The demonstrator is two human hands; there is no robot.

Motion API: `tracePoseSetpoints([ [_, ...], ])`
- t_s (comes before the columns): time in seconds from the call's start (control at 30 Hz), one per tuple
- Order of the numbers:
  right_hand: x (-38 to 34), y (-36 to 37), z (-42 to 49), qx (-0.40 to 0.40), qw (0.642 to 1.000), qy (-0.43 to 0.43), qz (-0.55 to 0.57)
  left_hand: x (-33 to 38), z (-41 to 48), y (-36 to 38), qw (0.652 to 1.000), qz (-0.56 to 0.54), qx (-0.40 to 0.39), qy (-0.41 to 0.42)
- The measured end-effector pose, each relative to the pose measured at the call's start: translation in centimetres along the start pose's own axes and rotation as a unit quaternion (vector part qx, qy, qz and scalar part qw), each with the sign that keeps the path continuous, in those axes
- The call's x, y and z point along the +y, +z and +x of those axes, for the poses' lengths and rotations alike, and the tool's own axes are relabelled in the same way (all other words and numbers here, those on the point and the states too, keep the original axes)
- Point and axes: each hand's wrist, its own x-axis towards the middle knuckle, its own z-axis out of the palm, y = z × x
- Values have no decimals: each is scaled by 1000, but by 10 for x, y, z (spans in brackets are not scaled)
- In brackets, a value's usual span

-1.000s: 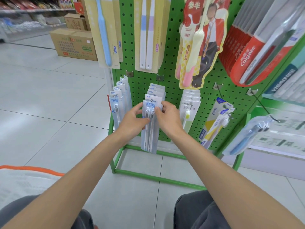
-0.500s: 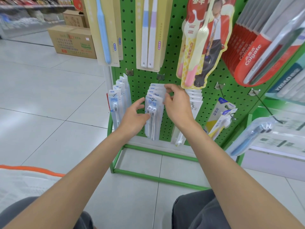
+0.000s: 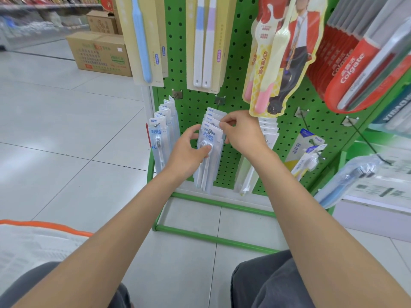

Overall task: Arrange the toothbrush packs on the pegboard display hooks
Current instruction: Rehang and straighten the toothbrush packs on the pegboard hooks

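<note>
A green pegboard [image 3: 235,70] carries rows of toothbrush packs on hooks. On the lower middle hook hangs a stack of pale blue twin-brush packs [image 3: 211,138]. My left hand [image 3: 188,152] holds the front pack of that stack from the left, thumb pressed on its blister. My right hand [image 3: 241,132] pinches the upper right edges of the packs behind it. A second stack of similar blue packs [image 3: 163,130] hangs on the hook to the left. More white packs [image 3: 268,132] hang right of my right hand, partly hidden by it.
Yellow card packs [image 3: 206,41], a figure-shaped pack [image 3: 282,52] and red Colgate packs [image 3: 355,63] hang above. An empty hook [image 3: 367,143] juts out at the right. Cardboard boxes [image 3: 100,54] stand on the tiled floor at the left. A white and orange bag [image 3: 33,243] lies by my left knee.
My right hand moved up from the front pack's side to the top right edges of the packs behind it. My left hand stayed on the front pack.
</note>
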Motion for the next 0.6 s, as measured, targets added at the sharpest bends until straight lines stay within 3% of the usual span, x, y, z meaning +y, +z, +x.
tracePoseSetpoints([
  [0.23,8,-6,-16,36,998,-16,-44,0,-1,1,1000,20,-1,-6],
  [0.47,24,-11,-54,3,997,-14,-73,2,-9,-2,999,42,13,-17],
  [0.6,31,-14,-71,-27,999,-23,-36,1,-22,-3,997,70,27,-17],
])
